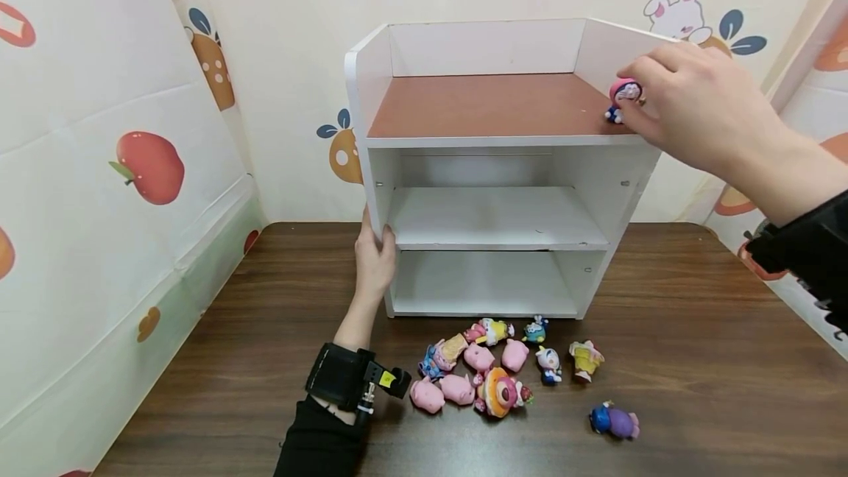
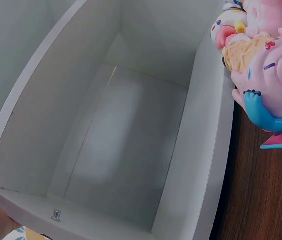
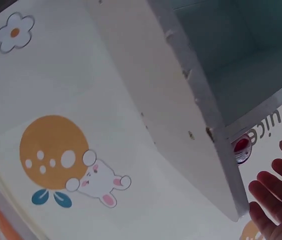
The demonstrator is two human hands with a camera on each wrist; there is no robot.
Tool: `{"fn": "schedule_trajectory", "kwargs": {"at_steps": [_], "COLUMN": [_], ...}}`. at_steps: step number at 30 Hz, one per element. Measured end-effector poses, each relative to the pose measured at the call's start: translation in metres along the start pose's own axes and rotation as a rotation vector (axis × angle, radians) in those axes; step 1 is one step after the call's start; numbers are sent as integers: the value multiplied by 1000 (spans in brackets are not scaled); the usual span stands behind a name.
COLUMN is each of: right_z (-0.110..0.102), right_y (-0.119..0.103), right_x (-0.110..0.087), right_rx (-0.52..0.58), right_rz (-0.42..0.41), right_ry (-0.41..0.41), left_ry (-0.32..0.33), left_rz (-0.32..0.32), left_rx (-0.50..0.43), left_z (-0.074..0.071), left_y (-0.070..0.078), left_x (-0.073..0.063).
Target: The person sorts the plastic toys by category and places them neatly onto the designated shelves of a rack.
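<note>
A small white shelf unit (image 1: 490, 142) with a brown top board stands on the table. Low on its left side panel, my left hand (image 1: 375, 260) grips the front edge; part of that hand shows at the lower left of the left wrist view. A small figurine with a pink hood and dark blue body (image 1: 625, 98) stands at the right front corner of the top board. Beside it is my right hand (image 1: 712, 112), partly overlapping it in the head view. In the right wrist view, the fingers (image 3: 277, 192) are spread and apart from the figurine's base (image 3: 242, 148).
Several toy figurines, including pink pigs (image 1: 457, 389) and one with an orange ring (image 1: 497, 391), lie in front of the shelf unit. A blue and purple figurine (image 1: 615, 420) lies farther right. Printed wall sheets (image 1: 278, 57) enclose the back and sides of the wooden table (image 1: 695, 359).
</note>
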State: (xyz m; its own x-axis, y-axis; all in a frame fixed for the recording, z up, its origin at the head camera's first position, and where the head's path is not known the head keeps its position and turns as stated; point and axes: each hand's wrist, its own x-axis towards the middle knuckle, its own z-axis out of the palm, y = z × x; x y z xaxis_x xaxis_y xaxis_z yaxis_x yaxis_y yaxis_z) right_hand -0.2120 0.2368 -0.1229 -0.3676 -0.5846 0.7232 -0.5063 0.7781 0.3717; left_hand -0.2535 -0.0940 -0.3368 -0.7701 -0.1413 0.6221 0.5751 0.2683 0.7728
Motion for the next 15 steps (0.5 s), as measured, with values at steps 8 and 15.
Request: {"fn": "schedule_trajectory", "kwargs": {"at_steps": [8, 15], "right_z": [-9, -12], "right_y": [-16, -32], "right_x": [-12, -33], "right_rx": [70, 81], "right_rz": [176, 255], "right_ry": [13, 68], "left_ry": [-9, 2], "left_rz": [-7, 10], "left_rx": [-20, -17], "left_z": [2, 2], "left_y": [-3, -3], "left_x": [1, 2]}}
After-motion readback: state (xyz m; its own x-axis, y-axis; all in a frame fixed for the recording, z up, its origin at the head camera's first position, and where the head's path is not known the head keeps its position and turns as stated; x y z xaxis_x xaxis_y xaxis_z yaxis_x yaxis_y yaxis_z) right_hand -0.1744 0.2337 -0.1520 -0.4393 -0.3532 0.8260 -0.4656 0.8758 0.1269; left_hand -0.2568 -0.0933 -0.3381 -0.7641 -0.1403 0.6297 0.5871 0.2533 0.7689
